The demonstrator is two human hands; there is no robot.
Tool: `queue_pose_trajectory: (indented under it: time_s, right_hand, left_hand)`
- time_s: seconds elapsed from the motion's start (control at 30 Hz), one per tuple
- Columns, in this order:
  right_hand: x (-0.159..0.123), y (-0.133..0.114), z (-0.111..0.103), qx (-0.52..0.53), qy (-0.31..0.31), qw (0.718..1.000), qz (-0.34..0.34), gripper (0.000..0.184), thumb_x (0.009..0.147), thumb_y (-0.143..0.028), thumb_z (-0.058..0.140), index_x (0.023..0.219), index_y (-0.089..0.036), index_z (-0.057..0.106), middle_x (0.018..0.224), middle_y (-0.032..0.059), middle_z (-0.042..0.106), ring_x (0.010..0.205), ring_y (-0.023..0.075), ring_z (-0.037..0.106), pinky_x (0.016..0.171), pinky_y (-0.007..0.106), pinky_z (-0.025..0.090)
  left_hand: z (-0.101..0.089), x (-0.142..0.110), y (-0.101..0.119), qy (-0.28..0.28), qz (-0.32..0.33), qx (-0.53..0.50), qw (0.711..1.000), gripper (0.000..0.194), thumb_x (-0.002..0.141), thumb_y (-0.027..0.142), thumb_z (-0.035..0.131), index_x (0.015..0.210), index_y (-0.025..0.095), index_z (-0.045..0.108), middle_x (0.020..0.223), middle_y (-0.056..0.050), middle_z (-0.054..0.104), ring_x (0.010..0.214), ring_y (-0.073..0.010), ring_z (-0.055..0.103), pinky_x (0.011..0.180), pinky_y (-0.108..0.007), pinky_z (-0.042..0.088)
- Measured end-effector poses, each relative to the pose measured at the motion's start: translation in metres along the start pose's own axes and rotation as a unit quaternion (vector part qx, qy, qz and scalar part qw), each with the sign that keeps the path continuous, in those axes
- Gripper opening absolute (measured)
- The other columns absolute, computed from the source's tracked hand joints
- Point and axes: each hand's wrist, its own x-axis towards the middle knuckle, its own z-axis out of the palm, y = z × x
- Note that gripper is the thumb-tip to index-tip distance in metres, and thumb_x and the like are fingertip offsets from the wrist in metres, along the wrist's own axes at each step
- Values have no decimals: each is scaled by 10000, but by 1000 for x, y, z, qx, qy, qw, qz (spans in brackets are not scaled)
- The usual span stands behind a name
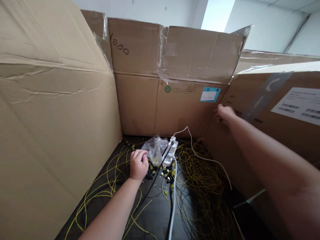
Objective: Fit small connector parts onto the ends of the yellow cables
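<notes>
My left hand (139, 164) is low in the middle, fingers curled, at the left edge of a clear plastic bag (155, 148). Whether it grips the bag or anything else is hidden from me. My right hand (224, 113) is raised at the right, closed and slightly blurred, by the corner where two cardboard walls meet. What its fingers hold, if anything, does not show. Beside the bag lies a white power strip (168, 159) with plugs and cords in it. Small black and yellow connector pieces (163, 172) are scattered below the bag and strip.
Tall cardboard walls stand on the left (57, 133), at the back (137, 103) and on the right (250, 133). A tangle of thin yellow cable (205, 173) covers the floor at right. Loose yellow strands (110, 191) cross the left. A white cord (174, 196) runs toward me.
</notes>
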Motion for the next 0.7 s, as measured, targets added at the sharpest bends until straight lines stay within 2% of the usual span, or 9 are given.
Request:
queue_pose_trajectory:
  time_s: [0.1,0.23,0.33,0.43,0.57,0.7]
  right_hand:
    - [12,-21,-26,92,12,993,70,695,916,-302,-111,1114,92,425,688,166,560,457,77,475,544,244,414]
    - [18,-45,-55,185,47,978,86,680,888,-271,-181,1214,60,316,970,256,545,588,53,542,573,203,416]
    - [17,-58,-68,240,91,966,42,685,873,-302,-195,1261,32,260,1142,290,474,812,79,591,615,175,411]
    - [16,-67,-77,279,161,946,-39,687,868,-317,-186,1266,59,229,1189,313,442,979,116,568,645,161,407]
    - [19,-76,-86,292,239,920,-107,763,842,-355,-203,1247,108,250,1138,328,475,998,131,570,655,177,406]
    - [22,-84,-97,314,248,905,-144,868,791,-413,-223,1236,158,254,1095,343,490,941,138,589,621,208,370]
  left_hand:
    - [0,-1,1,-2,2,-5,1000,193,763,104,463,794,180,637,807,-56,610,807,-195,536,765,-345,431]
    - [0,-1,2,-2,8,-6,1000,191,761,104,464,790,183,635,799,-55,614,798,-193,534,766,-344,428]
    - [0,0,1,1,10,-3,1000,190,759,103,467,790,183,636,799,-54,616,802,-191,532,763,-334,427]
    - [0,0,0,3,10,0,1000,188,760,105,468,790,184,636,798,-53,614,802,-192,534,765,-333,426]
    - [-1,0,0,1,13,2,1000,186,759,102,470,794,181,635,796,-54,613,798,-192,532,762,-330,426]
    - [-1,0,0,1,13,5,1000,190,759,102,467,790,181,636,793,-54,614,797,-191,533,763,-327,424]
